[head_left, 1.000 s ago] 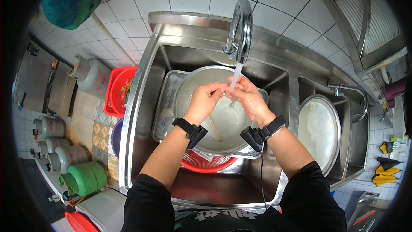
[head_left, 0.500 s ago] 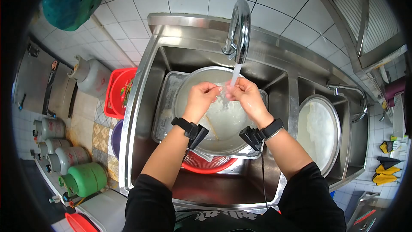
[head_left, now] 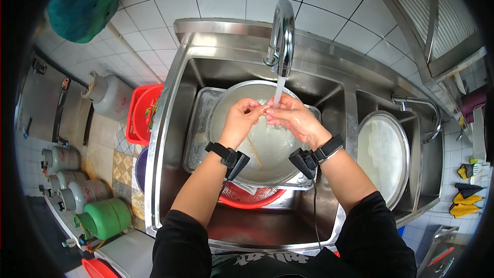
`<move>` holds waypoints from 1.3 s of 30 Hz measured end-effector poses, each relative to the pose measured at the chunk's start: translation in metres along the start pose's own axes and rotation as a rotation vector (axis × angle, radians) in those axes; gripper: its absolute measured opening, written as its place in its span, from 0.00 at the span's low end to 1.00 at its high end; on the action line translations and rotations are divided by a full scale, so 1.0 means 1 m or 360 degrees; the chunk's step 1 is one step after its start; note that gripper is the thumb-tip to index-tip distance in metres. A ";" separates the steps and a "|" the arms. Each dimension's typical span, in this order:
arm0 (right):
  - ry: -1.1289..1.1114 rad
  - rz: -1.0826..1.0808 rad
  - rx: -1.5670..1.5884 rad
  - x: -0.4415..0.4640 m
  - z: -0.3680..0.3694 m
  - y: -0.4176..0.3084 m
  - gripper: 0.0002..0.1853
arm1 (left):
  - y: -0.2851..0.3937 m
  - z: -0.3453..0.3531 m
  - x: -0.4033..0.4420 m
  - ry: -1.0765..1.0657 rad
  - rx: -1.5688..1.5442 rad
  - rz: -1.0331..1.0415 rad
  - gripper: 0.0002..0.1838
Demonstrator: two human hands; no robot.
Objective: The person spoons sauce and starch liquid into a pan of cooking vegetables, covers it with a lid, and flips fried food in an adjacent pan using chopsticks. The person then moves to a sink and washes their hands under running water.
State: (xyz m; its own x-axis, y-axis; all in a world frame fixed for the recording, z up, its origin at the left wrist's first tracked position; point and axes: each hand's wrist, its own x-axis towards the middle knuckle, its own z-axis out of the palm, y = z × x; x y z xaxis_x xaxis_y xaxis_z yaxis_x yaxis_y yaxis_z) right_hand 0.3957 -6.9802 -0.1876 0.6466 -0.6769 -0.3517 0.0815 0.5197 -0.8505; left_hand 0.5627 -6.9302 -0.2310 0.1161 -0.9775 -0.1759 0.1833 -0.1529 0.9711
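Observation:
My left hand [head_left: 243, 119] is closed in a pinch over the large metal basin [head_left: 215, 162], its fingertips meeting those of my right hand [head_left: 292, 118]. The right fingers are bent together under the stream from the tap [head_left: 284, 36]. Whatever small, pale thing lies between the fingertips is too hidden to name. Cloudy water [head_left: 272, 157] fills the basin, and a thin tan stick-like piece [head_left: 254, 150] shows in it. Beneath the basin sits a rectangular metal tray [head_left: 194, 144].
A red colander [head_left: 252, 201] sits below the tray in the sink [head_left: 247, 231]. The right-hand sink holds another basin [head_left: 404, 170] of whitish liquid under a second tap [head_left: 435, 123]. Red tubs [head_left: 135, 118] and gas cylinders [head_left: 105, 216] stand at left.
My right hand has turned, its fingers stretching toward the left fingertips, and the two hands now touch under the water. The view has shifted slightly.

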 end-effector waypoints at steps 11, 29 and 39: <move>-0.0040 0.0007 -0.0067 0.004 -0.006 -0.004 0.10 | 0.003 0.000 0.002 -0.0019 0.0034 0.0162 0.06; 0.0233 -0.0436 -0.0468 0.011 -0.004 0.002 0.11 | 0.032 0.011 -0.004 -0.0190 -0.0651 -0.0199 0.06; 0.0298 -0.0523 -0.0586 0.013 -0.003 0.003 0.10 | 0.029 0.011 0.001 -0.0161 -0.0429 -0.0160 0.07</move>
State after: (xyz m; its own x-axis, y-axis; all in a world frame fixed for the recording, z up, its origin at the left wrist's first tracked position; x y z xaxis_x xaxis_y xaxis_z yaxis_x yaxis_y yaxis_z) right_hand 0.4022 -6.9895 -0.1958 0.4824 -0.8724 -0.0785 -0.0367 0.0694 -0.9969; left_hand 0.5570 -6.9369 -0.2016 -0.0110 -0.9711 -0.2386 0.4428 -0.2186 0.8695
